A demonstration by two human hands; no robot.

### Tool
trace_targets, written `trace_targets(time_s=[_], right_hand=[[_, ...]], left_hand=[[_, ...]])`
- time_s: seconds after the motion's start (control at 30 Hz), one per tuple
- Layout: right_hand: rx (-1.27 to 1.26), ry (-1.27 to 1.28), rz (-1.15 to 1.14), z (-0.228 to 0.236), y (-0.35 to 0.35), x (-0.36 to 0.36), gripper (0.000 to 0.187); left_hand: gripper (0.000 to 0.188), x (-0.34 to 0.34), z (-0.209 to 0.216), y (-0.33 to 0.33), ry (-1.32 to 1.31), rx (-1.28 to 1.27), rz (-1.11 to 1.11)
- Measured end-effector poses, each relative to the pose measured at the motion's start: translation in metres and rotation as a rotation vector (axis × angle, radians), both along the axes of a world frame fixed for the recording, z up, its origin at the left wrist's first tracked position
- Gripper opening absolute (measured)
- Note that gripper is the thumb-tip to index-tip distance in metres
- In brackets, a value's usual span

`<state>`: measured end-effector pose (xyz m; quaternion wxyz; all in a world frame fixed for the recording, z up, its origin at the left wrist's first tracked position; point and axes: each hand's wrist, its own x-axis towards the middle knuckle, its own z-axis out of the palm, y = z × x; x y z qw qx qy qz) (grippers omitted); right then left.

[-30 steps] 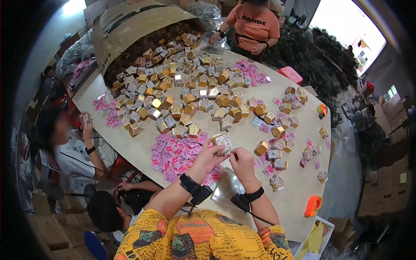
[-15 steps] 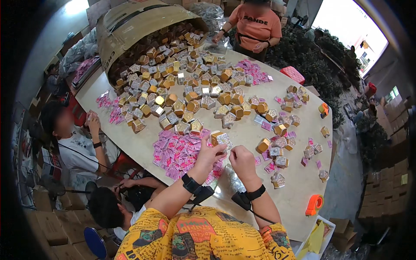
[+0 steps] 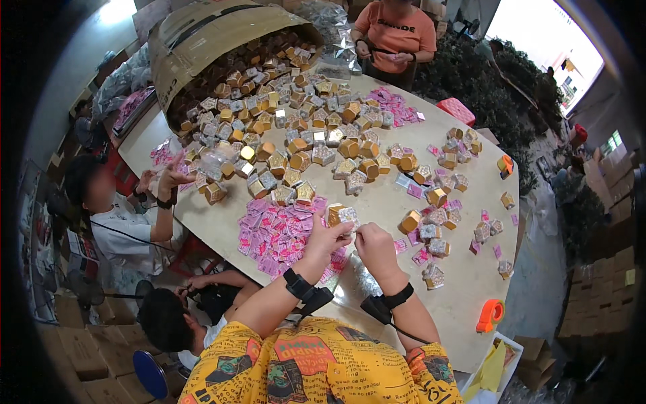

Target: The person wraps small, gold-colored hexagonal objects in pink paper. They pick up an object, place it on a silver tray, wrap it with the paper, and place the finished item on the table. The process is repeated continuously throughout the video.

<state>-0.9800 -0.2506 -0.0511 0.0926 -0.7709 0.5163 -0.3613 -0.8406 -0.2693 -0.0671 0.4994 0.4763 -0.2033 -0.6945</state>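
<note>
Above the table, my left hand (image 3: 325,237) grips a small gold-and-silver house-shaped piece (image 3: 342,215), its patterned silver side facing up. My right hand (image 3: 377,248) is curled in a pinch right against the piece's right edge; whatever lies between those fingertips is too small to make out. Under and left of my left hand spreads a heap of small pink printed packets (image 3: 274,236). Clear plastic (image 3: 363,276) lies on the table below my hands.
Similar gold and silver pieces (image 3: 296,145) spill from a tipped cardboard box (image 3: 168,64). Smaller groups of them lie at right with pink packets. An orange tape dispenser (image 3: 490,315) sits near the right edge. Co-workers are at the left and far side; one person's hand (image 3: 171,178) reaches over the pile.
My right hand has come slightly left, up against the piece, while my left hand keeps its hold. At left, a co-worker's hands have parted, one rising over the table edge.
</note>
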Motion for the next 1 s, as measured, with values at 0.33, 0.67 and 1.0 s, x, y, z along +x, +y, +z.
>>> trace_targets(time_s=[0.33, 0.67, 1.0], right_hand=[[0.726, -1.038, 0.179, -0.026, 0.013, -0.031, 0.01], [0.841, -0.918, 0.055, -0.054, 0.031, -0.033, 0.013], [0.732, -0.984, -0.033, -0.064, 0.032, -0.029, 0.012]], left_hand=[[0.076, 0.001, -0.006, 0.01, 0.03, 0.175, -0.194], [0.072, -0.004, -0.03, 0.024, -0.006, 0.245, -0.218], [0.072, -0.011, -0.038, 0.018, -0.061, 0.17, -0.247]])
